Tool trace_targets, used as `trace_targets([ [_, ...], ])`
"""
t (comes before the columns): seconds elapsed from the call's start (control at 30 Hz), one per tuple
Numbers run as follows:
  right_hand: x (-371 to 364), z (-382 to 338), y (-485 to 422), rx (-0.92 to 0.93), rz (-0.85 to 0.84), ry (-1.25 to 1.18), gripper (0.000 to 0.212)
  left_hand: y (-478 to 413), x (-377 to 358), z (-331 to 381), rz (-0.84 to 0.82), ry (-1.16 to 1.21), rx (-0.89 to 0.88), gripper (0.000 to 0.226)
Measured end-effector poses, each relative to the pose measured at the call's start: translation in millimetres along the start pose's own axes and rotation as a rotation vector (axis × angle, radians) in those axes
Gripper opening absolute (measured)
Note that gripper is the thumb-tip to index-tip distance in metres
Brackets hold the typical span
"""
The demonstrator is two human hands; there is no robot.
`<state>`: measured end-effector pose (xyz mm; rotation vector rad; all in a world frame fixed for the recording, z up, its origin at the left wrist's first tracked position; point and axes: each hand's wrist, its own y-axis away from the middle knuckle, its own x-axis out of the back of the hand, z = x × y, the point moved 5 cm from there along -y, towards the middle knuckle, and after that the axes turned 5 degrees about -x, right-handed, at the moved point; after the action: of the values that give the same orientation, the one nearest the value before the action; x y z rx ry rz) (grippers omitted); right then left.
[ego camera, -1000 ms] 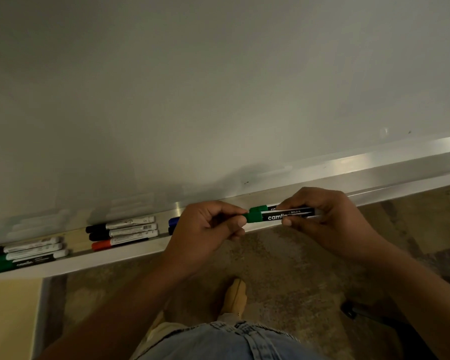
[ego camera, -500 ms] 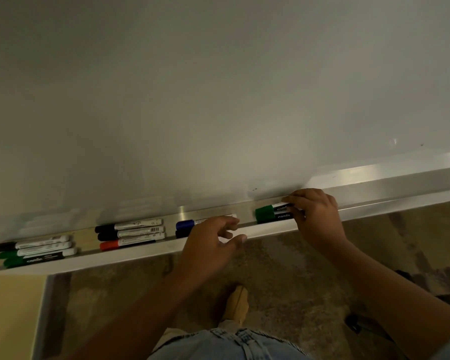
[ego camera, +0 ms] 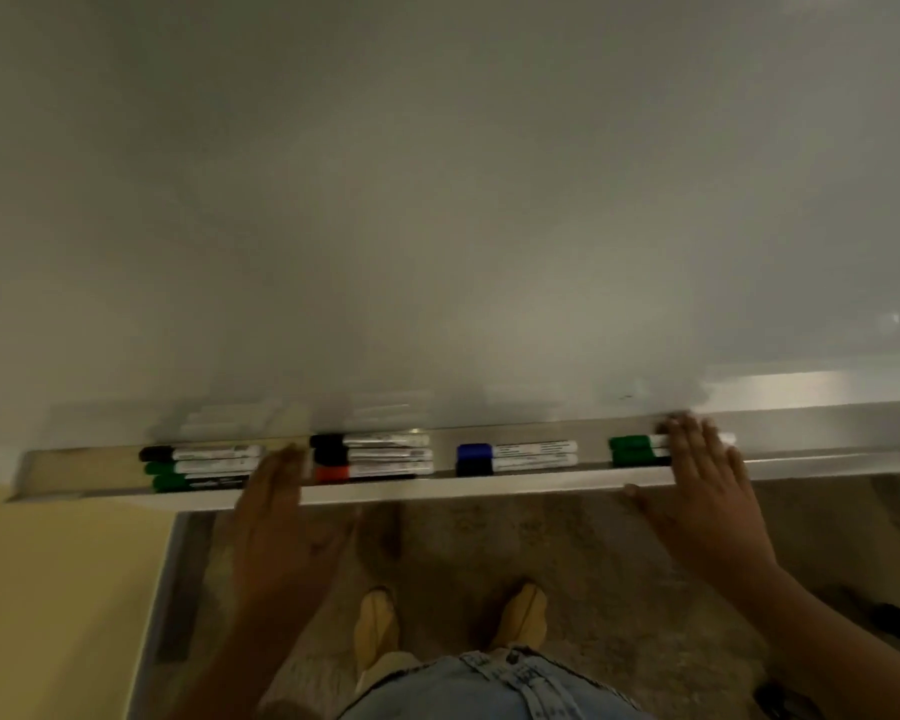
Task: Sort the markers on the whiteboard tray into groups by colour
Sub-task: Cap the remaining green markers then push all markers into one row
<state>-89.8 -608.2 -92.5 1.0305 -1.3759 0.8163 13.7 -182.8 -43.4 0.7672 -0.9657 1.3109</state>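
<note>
A metal whiteboard tray (ego camera: 489,485) runs across the view with four clusters of markers. At the far left lie one black and two green markers (ego camera: 198,467). Beside them sit two black markers above a red one (ego camera: 370,456). A blue marker (ego camera: 515,450) lies over a dark-capped one in the middle. Two green markers (ego camera: 635,449) lie at the right, their barrels under my right hand (ego camera: 707,485), which is flat with fingers spread. My left hand (ego camera: 276,511) is blurred, fingers reaching the tray between the two left clusters, holding nothing.
The whiteboard (ego camera: 437,200) fills the upper view. Below the tray are a mottled floor (ego camera: 567,548), my feet in tan shoes (ego camera: 375,626), and a yellow wall panel (ego camera: 63,589) at the left. A dark object (ego camera: 884,621) sits at the lower right.
My right hand set the green marker down in the tray and opened flat over it. My left hand moved left to the gap between the left clusters. The camera view shifted left.
</note>
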Motion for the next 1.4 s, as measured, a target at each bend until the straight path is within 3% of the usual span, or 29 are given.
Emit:
trace_targets([
  [0.13, -5, -10, 0, -0.048, -0.011, 0.011, 0.100, -5, 31, -101, 0.054, -0.092, 0.215, 0.115],
  [0.23, -7, -16, 0, -0.060, -0.028, 0.010, 0.106, -8, 38, -149, 0.008, -0.089, 0.330, 0.125],
  [0.3, -8, -21, 1, -0.056, -0.033, 0.021, 0.109, -14, 36, -161, -0.047, -0.061, 0.317, 0.126],
  [0.43, -9, -41, 2, -0.038, -0.051, 0.036, 0.114, -24, 26, -161, -0.125, -0.024, 0.241, 0.126],
  [0.8, -24, -110, 9, -0.030, -0.058, 0.050, 0.122, -22, 11, -138, -0.126, 0.138, 0.181, 0.119],
  [1.03, -24, -108, 9, -0.022, -0.070, 0.050, 0.126, -26, 22, -142, -0.074, 0.262, 0.174, 0.111],
  [1.23, -23, -109, 10, -0.021, -0.079, 0.059, 0.126, -35, 30, -160, -0.041, 0.184, 0.251, 0.130],
  [1.4, -23, -109, 9, -0.034, -0.087, 0.069, 0.126, -49, 30, -155, -0.101, 0.216, 0.180, 0.114],
])
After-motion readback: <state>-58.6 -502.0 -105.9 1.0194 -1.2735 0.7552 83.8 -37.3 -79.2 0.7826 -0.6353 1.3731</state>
